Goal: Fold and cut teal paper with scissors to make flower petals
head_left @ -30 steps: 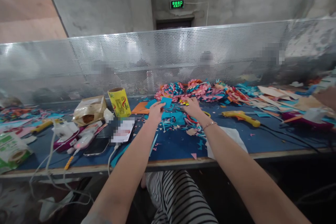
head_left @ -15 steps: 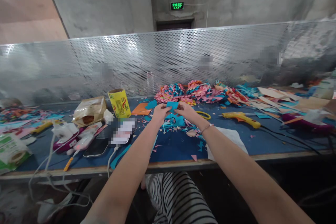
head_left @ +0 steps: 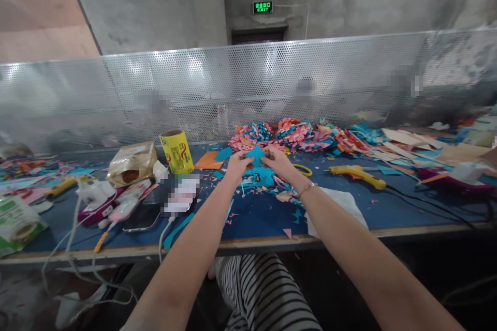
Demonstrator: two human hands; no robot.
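Note:
Between both hands, above the middle of the blue table, is a piece of blue paper [head_left: 255, 154] with a peaked upper edge. My left hand [head_left: 238, 164] pinches its left side, and my right hand [head_left: 274, 160] pinches its right side. Blue and pink paper scraps [head_left: 258, 178] lie just below and around the hands. Behind them rests a pile of pink and blue paper flowers [head_left: 293, 134]. An orange paper sheet [head_left: 208, 161] is left of my left hand.
Yellow scissors handle [head_left: 303, 169] and a yellow glue gun [head_left: 357, 175] are on the right. A yellow box [head_left: 177, 152], brown bag [head_left: 132, 163], phone [head_left: 180, 194] and white cables stand or lie left. A perforated metal screen [head_left: 209, 88] rises behind the table [head_left: 260, 221].
The blue paper between my hands has changed from a flat-topped strip to a peaked shape. Both hands stay in nearly the same place.

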